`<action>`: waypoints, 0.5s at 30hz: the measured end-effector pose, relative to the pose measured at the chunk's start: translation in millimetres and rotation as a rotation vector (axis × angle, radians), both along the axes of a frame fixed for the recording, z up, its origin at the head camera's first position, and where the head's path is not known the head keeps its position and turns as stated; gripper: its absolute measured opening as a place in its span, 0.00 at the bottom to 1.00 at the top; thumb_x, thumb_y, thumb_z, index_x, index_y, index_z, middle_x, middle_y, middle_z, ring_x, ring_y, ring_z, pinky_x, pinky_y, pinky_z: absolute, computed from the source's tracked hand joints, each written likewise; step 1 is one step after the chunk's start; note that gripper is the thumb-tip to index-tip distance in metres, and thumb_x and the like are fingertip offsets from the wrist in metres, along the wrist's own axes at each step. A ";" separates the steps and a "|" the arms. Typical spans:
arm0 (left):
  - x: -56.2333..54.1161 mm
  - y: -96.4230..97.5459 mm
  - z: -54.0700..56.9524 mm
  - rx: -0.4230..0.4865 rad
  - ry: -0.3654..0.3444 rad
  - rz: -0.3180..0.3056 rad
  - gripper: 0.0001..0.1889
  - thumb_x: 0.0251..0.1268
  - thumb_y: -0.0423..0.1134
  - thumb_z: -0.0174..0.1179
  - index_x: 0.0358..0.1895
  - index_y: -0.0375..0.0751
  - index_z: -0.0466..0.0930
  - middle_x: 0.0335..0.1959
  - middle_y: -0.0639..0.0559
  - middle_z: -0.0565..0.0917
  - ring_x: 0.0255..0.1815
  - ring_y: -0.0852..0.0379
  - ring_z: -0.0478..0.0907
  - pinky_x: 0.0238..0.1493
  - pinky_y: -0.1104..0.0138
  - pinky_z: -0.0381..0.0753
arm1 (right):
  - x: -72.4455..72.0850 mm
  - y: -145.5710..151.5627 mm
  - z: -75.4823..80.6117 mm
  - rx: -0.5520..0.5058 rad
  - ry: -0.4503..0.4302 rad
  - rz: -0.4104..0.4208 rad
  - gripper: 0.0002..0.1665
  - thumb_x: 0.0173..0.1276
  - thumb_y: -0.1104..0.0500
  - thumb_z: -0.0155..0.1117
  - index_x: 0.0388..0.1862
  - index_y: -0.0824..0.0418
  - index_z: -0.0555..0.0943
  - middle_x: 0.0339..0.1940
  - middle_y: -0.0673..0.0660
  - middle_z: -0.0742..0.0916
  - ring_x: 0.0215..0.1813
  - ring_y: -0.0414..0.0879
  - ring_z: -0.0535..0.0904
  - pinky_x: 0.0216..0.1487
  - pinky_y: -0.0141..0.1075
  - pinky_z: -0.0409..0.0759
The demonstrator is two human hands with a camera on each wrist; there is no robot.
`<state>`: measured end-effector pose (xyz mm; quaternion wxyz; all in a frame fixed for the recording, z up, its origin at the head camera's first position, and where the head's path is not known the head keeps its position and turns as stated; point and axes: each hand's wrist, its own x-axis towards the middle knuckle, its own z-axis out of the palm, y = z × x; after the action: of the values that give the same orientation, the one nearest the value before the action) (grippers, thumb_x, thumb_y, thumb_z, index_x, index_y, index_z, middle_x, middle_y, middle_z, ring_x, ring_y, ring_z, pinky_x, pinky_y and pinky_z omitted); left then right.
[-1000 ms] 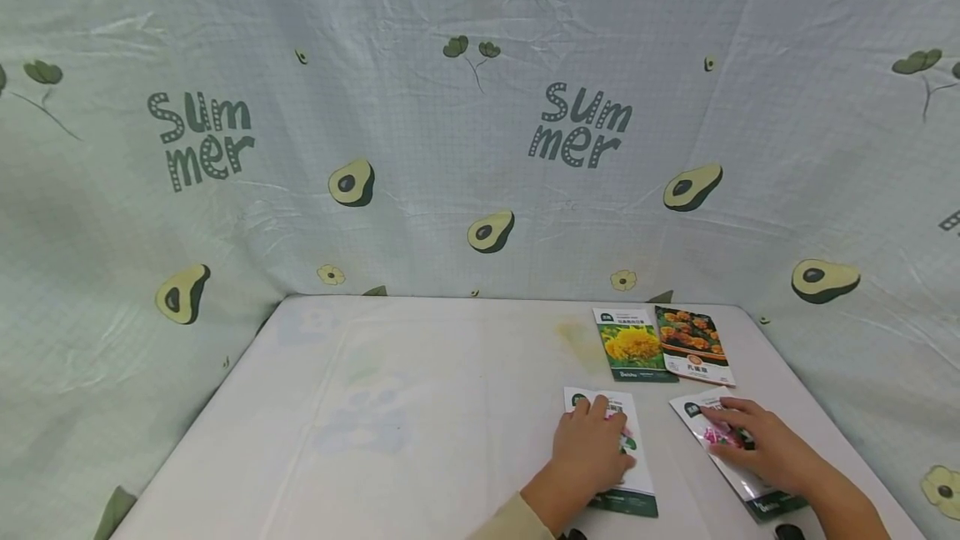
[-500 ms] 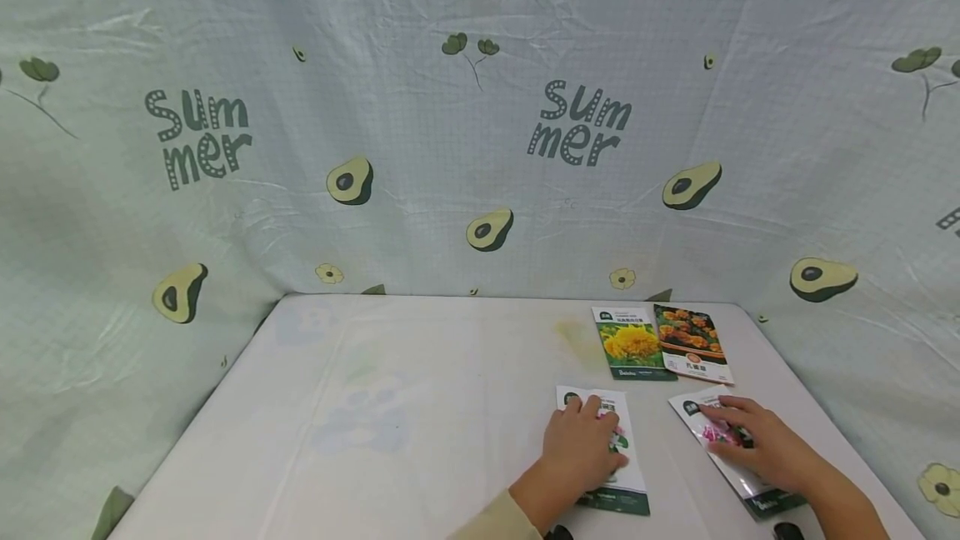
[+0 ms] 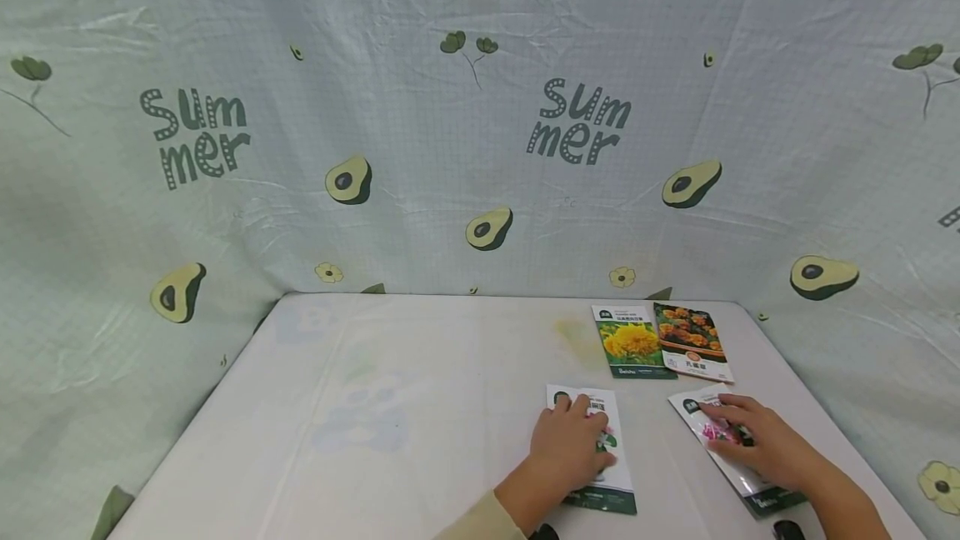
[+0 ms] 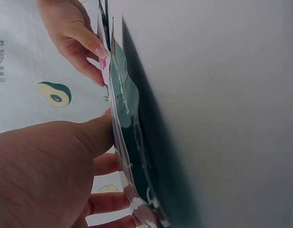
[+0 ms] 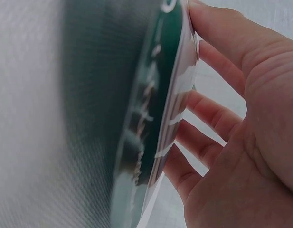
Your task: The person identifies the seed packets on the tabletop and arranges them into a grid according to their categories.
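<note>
My left hand (image 3: 566, 448) rests fingertips-down on a white and green seed packet (image 3: 620, 477) with pink flowers, which lies on the table. In the left wrist view, thumb and fingers press against the printed face of this packet (image 4: 125, 111). To its right, my right hand (image 3: 768, 444) touches another seed packet (image 3: 738, 477) with magenta flowers, tilted on the tabletop. The right wrist view shows spread fingers (image 5: 201, 145) on the shiny front of that packet (image 5: 170, 90). Both hands cover part of the prints.
Behind the hands lie a seed packet with a yellow flower (image 3: 630, 344) and one with orange flowers (image 3: 692, 342), their edges overlapping. The white table (image 3: 420, 473) extends to the left. A patterned curtain (image 3: 420, 132) hangs round the table's back and sides.
My left hand has slid the pink-flowered packet leftward across the table, widening the space between it and the other front packet. The right hand and its packet have stayed in place.
</note>
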<state>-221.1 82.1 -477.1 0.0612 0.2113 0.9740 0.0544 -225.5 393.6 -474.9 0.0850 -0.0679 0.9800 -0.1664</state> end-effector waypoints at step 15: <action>5.1 -15.8 -2.2 0.017 0.022 -0.007 0.24 0.63 0.68 0.63 0.61 0.73 0.78 0.61 0.63 0.75 0.62 0.56 0.70 0.59 0.57 0.79 | 0.8 -1.1 2.4 -0.005 -0.017 0.005 0.42 0.64 0.37 0.72 0.71 0.57 0.77 0.71 0.77 0.69 0.67 0.80 0.65 0.58 0.75 0.69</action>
<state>-216.0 66.3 -479.3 0.0487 0.2161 0.9733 0.0603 -224.7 392.5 -472.5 0.0934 -0.0690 0.9787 -0.1691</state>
